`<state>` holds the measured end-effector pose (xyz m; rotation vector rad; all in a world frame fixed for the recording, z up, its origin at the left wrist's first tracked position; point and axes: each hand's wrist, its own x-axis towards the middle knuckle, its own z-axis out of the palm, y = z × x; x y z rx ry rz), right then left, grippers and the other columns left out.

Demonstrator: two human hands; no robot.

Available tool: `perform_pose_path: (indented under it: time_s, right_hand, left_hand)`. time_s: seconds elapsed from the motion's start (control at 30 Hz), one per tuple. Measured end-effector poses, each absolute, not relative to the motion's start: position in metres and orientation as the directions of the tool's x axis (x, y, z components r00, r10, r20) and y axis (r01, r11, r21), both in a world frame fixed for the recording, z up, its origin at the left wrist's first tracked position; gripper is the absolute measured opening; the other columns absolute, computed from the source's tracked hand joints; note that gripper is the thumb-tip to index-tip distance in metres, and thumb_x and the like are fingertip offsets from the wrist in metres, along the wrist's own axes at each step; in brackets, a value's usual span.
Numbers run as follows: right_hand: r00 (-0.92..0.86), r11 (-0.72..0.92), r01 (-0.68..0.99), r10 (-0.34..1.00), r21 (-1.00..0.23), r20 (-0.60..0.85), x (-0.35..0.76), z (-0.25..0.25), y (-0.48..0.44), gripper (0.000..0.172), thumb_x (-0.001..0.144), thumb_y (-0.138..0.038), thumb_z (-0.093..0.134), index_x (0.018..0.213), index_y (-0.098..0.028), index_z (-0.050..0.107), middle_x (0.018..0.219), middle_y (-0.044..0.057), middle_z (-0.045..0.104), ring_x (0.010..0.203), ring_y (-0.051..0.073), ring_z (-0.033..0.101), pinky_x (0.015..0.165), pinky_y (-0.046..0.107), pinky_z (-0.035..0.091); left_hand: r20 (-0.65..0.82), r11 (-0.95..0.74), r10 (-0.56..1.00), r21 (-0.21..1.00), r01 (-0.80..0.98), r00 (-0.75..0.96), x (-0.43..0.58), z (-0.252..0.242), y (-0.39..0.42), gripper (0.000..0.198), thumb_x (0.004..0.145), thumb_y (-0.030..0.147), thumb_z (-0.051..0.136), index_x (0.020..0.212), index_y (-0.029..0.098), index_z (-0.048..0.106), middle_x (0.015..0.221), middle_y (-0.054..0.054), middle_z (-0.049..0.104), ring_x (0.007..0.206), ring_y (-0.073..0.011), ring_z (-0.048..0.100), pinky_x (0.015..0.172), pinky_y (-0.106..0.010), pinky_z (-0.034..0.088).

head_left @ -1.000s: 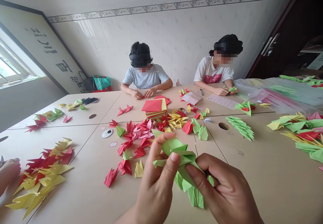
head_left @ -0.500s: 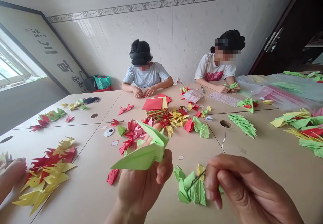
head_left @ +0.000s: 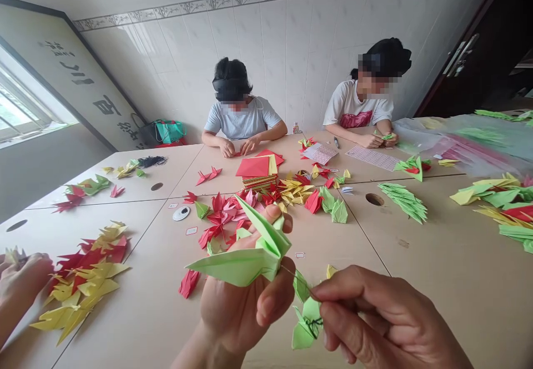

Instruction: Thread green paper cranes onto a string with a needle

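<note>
My left hand (head_left: pixel 237 308) is closed on a light green paper crane (head_left: pixel 237 263), holding it upright with its wings spread to the left. Just to the right, my right hand (head_left: pixel 375 313) pinches a thin metal needle (head_left: pixel 289 272) whose far end meets the crane's underside; whether it has gone through is hidden. Dark thread (head_left: pixel 314 322) shows below the right fingers, in front of green paper cranes (head_left: pixel 303 335) lying on the table, partly covered by that hand.
Red, pink and yellow paper cranes (head_left: pixel 220 213) lie beyond my left hand, near a stack of coloured paper squares (head_left: pixel 256 172). Another person's hand (head_left: pixel 25 280) is at the left edge, beside yellow and red cranes (head_left: pixel 83 280). Two people sit opposite. A table hole (head_left: pixel 375 199) is at right.
My right hand has moved left and turned the needle from pointing up to pointing at the crane's underside. My left hand has shifted slightly right and down with the crane.
</note>
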<state>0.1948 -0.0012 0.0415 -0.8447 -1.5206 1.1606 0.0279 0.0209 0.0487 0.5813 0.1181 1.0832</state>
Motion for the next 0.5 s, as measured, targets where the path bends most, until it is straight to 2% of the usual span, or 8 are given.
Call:
perform_pose_path:
  time_s: [0.2, 0.33, 0.4, 0.5]
  right_hand:
    - [-0.251, 0.355, 0.038, 0.908, -0.934, 0.335, 0.196, 0.042, 0.002, 0.011, 0.089, -0.029, 0.061, 0.083, -0.026, 0.069, 0.053, -0.003, 0.064, 0.041, 0.008, 0.056, 0.039, 0.013, 0.043]
    - [-0.274, 0.373, 0.111, 0.902, -0.921, 0.333, 0.199, 0.044, 0.002, 0.010, 0.088, -0.025, 0.061, 0.083, -0.027, 0.069, 0.055, -0.005, 0.064, 0.045, 0.008, 0.057, 0.042, 0.013, 0.043]
    - [-0.293, 0.364, 0.161, 0.905, -0.918, 0.308, 0.201, 0.045, 0.001, 0.011, 0.088, -0.025, 0.060, 0.082, -0.027, 0.068, 0.056, -0.005, 0.064, 0.047, 0.008, 0.057, 0.043, 0.014, 0.044]
    - [-0.327, 0.312, 0.200, 0.915, -0.929, 0.237, 0.204, 0.046, 0.002, 0.016, 0.092, -0.028, 0.055, 0.082, -0.026, 0.067, 0.064, -0.003, 0.066, 0.054, 0.012, 0.061, 0.050, 0.018, 0.050]
  left_hand:
    - [0.206, 0.284, 0.857, 0.579, -0.764, 0.473, 0.032, 0.047, 0.020, 0.026, 0.098, 0.031, 0.038, 0.102, 0.018, 0.059, 0.049, 0.004, 0.047, 0.037, -0.0047, 0.028, 0.039, -0.011, 0.030]
    - [0.254, 0.144, 0.890, 0.630, -0.763, 0.378, 0.036, 0.040, 0.017, 0.018, 0.095, 0.029, 0.046, 0.110, 0.022, 0.054, 0.070, 0.001, 0.058, 0.040, -0.0039, 0.039, 0.040, -0.014, 0.032]
    - [0.267, 0.091, 0.895, 0.673, -0.734, 0.356, 0.037, 0.038, 0.014, 0.022, 0.093, 0.027, 0.053, 0.114, 0.024, 0.051, 0.079, 0.000, 0.058, 0.047, -0.0045, 0.046, 0.044, -0.014, 0.036]
    - [0.233, 0.085, 0.889, 0.763, -0.641, 0.395, 0.035, 0.038, 0.008, 0.032, 0.088, 0.027, 0.064, 0.116, 0.027, 0.050, 0.080, 0.001, 0.054, 0.058, -0.0060, 0.050, 0.053, -0.015, 0.041]
